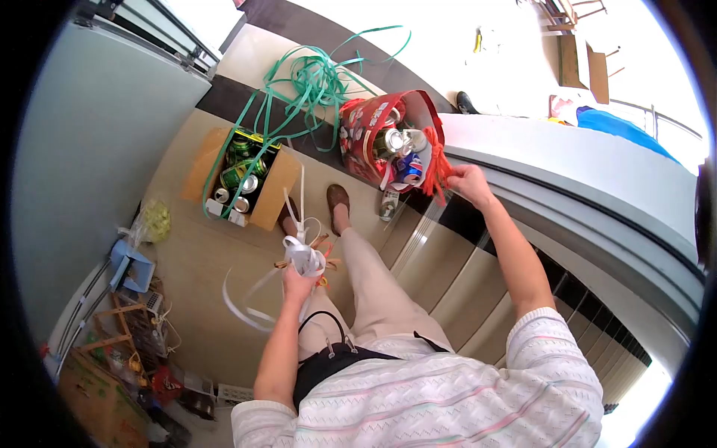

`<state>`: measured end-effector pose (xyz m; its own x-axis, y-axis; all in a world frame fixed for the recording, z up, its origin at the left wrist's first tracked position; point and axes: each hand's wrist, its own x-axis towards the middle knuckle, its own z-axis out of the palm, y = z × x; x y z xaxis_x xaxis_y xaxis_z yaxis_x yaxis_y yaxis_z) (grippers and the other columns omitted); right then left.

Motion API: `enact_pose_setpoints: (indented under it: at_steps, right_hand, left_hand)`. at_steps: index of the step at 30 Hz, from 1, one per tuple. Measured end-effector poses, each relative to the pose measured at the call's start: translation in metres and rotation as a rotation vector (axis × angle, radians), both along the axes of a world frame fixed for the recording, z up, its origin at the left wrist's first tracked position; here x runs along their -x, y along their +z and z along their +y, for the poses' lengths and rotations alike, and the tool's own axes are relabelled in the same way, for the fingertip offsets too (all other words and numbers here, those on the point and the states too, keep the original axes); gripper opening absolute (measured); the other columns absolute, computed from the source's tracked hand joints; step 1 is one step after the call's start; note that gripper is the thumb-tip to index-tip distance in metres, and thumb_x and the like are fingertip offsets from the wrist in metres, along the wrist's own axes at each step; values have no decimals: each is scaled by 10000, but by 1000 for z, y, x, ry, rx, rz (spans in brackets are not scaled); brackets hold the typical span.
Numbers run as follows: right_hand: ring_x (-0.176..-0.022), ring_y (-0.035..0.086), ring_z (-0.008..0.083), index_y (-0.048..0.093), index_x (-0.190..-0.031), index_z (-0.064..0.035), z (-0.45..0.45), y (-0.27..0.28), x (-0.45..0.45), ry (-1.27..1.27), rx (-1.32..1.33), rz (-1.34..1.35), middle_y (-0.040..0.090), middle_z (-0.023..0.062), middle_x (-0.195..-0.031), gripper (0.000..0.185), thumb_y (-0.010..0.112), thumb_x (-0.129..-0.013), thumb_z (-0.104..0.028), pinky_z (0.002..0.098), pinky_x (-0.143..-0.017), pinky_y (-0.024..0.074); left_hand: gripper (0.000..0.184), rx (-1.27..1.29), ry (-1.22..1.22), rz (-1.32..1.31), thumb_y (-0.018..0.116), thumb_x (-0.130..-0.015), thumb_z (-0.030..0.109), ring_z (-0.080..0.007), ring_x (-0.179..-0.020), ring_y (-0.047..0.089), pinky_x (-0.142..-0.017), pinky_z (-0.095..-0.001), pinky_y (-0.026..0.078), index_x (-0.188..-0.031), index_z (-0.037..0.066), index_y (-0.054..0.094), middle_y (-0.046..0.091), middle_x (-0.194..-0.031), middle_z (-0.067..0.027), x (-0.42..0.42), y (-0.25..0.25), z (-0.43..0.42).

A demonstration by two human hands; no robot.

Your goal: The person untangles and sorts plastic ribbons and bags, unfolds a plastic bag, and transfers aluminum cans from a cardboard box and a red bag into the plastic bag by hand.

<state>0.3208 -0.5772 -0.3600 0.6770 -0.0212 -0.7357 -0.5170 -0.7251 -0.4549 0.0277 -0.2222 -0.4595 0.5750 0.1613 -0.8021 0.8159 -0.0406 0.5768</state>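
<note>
My left hand point(297, 286) is closed around a looped bundle of white plastic strapping point(306, 257), with loose ends trailing to the left and some brown and orange strips poking out beside it. At the upper right, my right hand point(470, 185) pinches a bunch of red-orange plastic cord point(435, 168) at the side of a red paper bag point(358, 142). Drink cans fill that bag, among them a blue can point(409, 169). Left of it stands an open cardboard box point(276, 190) holding several green cans point(243, 174).
Tangled green strapping point(314, 78) lies behind the box and drapes over it. A can point(388, 205) is on the floor below the bag. Steps point(441, 261) lie to the right. Clutter with a blue dustpan point(133, 266) lines the left wall.
</note>
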Motion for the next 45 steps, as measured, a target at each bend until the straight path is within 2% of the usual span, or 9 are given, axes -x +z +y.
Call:
enact_pose_setpoints:
  at_steps: [4, 6, 10, 11, 15, 27, 33, 38, 45]
  right_hand:
    - [-682, 565, 107, 644, -875, -27, 19, 4, 27, -230, 3, 233, 620, 10, -747, 158, 610, -738, -98, 254, -631, 457]
    - [-729, 568, 140, 616, -966, -85, 29, -18, 37, -549, -135, 324, 610, 15, -890, 189, 589, -795, -159, 369, -684, 493]
    - [-732, 558, 188, 589, -941, -89, 43, -109, 45, -847, -270, 401, 565, 33, -789, 169, 594, -810, -197, 390, -723, 492]
    - [-645, 545, 169, 578, -870, -102, 51, -128, 44, -912, -247, 397, 516, 14, -688, 108, 578, -820, -198, 343, -590, 482]
    - [-488, 482, 112, 550, -756, -122, 67, -151, 35, -898, -230, 591, 500, -19, -602, 98, 553, -830, -185, 230, -393, 288]
    - [-935, 567, 363, 555, -1001, -79, 56, -135, 44, -1036, -400, 519, 537, 118, -987, 228, 595, -806, -189, 423, -700, 501]
    - [-614, 627, 213, 518, -960, -118, 72, -185, 47, -973, -335, 679, 590, 40, -751, 123, 516, -866, -197, 238, -365, 349]
    - [-577, 529, 155, 604, -818, -74, 42, -159, 50, -1172, -534, 402, 592, 33, -743, 139, 532, -841, -190, 249, -484, 392]
    - [-604, 537, 135, 572, -899, -99, 6, -8, 53, -981, -925, 223, 584, 12, -774, 135, 506, -870, -213, 269, -546, 432]
  left_hand:
    - [434, -55, -144, 66, 755, -581, 79, -174, -841, 610, -753, -319, 474, -983, 20, 599, 647, -908, -75, 6, 3, 4]
    - [421, -60, -201, 119, 751, -588, 84, -181, -836, 612, -753, -316, 474, -976, 15, 600, 647, -905, -77, 13, 3, 3]
    - [442, -44, -159, 81, 768, -571, 142, -207, -829, 618, -747, -325, 477, -964, 24, 604, 648, -896, -103, 20, 0, -8]
    - [453, -46, -173, 88, 779, -555, 181, -231, -823, 622, -744, -338, 480, -947, 32, 609, 648, -885, -116, 20, 4, -10]
    - [448, -44, -171, 109, 785, -549, 205, -240, -803, 630, -734, -342, 485, -927, 36, 616, 651, -868, -122, 25, 12, -9]
    - [463, 20, -99, 120, 764, -582, 77, -181, -830, 600, -770, -308, 467, -1001, 3, 581, 634, -924, -67, 21, -2, -6]
    - [494, -75, -147, 196, 768, -572, 68, -178, -844, 597, -781, -310, 461, -1022, 16, 570, 630, -940, -67, 3, 36, -6]
    - [409, 50, -1, 68, 770, -581, 110, -181, -786, 616, -749, -306, 477, -941, 3, 606, 648, -882, -98, 23, 11, -4]
    - [373, 209, 151, 40, 723, -599, 8, -172, -726, 610, -624, -301, 503, -950, -7, 597, 634, -845, -87, 3, 22, 0]
